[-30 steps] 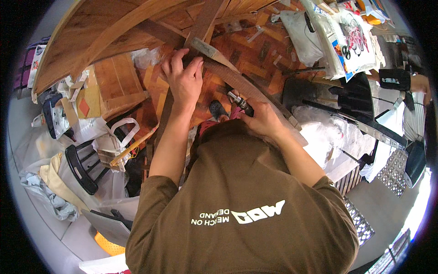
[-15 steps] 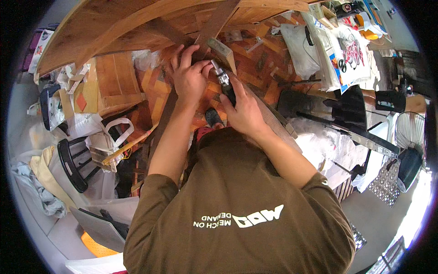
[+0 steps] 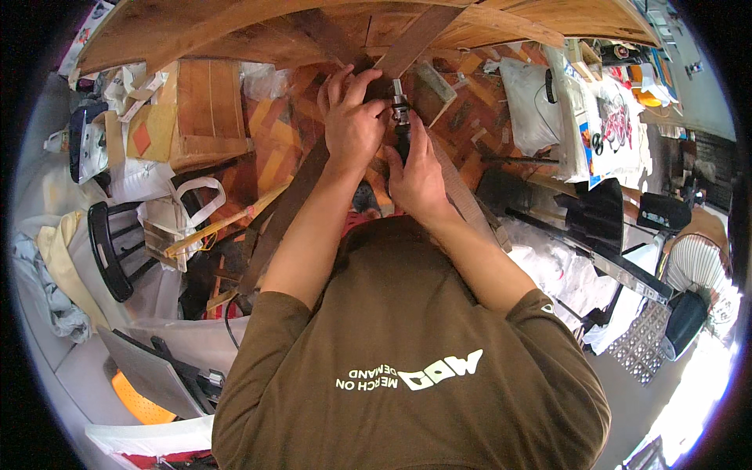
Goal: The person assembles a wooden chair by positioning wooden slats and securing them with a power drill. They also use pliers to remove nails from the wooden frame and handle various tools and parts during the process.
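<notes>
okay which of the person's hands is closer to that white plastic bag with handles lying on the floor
The left. The left hand presses on the dark wooden slat, on the same side as the white bag. The right hand, gripping the black power tool, lies farther from the bag, beyond the left hand.

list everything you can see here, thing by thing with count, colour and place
power tool: one, dark with a silver tip, upper middle, against the wood
wooden beam: one, brown, slanting from upper middle to lower left
wooden frame: one, light brown, across the top
wooden crate: one, light brown, upper left
plastic chair: one, black, left
white bag: one, white with looped handles, left of the beam
white sack: one, white, upper right
other person: one, striped top, far right edge
brown shirt: one, olive brown, bottom middle
left hand: one, pressed on the beam beside the tool
right hand: one, closed around the power tool
</notes>
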`<state>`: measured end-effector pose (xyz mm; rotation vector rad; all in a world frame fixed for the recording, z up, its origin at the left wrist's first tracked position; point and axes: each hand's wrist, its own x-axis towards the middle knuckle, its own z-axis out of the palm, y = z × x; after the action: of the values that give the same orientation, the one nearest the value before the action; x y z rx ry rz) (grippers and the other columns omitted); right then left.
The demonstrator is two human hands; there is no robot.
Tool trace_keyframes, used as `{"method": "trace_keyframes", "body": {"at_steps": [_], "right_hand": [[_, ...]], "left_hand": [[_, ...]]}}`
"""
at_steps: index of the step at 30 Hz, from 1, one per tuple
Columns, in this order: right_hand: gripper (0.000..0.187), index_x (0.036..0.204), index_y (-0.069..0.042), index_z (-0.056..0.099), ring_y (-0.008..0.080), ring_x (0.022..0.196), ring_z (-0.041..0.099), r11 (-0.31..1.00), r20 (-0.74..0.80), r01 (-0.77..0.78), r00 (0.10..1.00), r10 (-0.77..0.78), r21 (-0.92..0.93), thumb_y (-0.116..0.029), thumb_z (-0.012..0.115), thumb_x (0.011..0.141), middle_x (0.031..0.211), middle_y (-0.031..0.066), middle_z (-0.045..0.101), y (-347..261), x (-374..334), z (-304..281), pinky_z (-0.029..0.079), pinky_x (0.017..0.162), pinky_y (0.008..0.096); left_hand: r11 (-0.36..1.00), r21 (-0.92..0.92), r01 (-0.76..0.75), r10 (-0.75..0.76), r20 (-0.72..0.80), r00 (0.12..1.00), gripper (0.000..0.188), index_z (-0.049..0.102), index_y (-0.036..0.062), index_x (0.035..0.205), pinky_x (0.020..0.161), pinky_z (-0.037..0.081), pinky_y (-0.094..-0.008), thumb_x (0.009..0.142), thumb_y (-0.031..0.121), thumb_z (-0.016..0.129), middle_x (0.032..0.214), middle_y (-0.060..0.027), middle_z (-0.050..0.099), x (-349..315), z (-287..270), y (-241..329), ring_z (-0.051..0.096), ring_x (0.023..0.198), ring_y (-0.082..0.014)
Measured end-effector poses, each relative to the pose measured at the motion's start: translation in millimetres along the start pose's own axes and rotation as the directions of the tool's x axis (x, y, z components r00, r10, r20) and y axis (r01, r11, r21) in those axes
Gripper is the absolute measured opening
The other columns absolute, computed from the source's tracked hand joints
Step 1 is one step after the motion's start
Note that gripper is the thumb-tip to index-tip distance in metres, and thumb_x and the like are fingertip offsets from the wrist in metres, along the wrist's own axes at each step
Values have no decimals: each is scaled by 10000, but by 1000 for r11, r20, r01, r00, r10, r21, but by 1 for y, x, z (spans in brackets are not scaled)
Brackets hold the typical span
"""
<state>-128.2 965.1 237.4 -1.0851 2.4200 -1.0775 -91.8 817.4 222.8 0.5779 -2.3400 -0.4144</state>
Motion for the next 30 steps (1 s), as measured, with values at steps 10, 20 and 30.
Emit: {"method": "trace_keyframes", "body": {"at_steps": [10, 20, 30], "right_hand": [[723, 1517, -78, 226, 527, 920, 607, 978, -3, 138, 990, -140, -159, -213, 616, 923, 1165, 307, 518, 4, -9, -8, 537, 729, 576], [622, 1492, -68, 286, 529, 935, 596, 965, -1, 159, 987, -163, -207, -229, 565, 960, 1148, 315, 535, 4, 3, -9, 532, 737, 581], [606, 1494, -69, 286, 533, 968, 582, 971, -30, 173, 983, -180, -166, -209, 555, 969, 1221, 318, 517, -5, -3, -15, 514, 791, 577]], "left_hand": [[998, -59, 22, -22, 3, 1000, 32, 755, 123, 688, 1091, 325, -550, 681, 153, 761, 1278, 43, 574, 0, 0, -2, 424, 1305, -316], [999, 28, 40, -41, 61, 997, 95, 782, 170, 736, 1097, 322, -561, 644, 169, 800, 1281, 54, 564, -2, 0, -4, 410, 1315, -296], [994, -100, 50, -49, 15, 999, 78, 783, 138, 751, 1098, 314, -553, 677, 123, 762, 1314, 41, 545, -7, 1, -5, 384, 1336, -307]]}}
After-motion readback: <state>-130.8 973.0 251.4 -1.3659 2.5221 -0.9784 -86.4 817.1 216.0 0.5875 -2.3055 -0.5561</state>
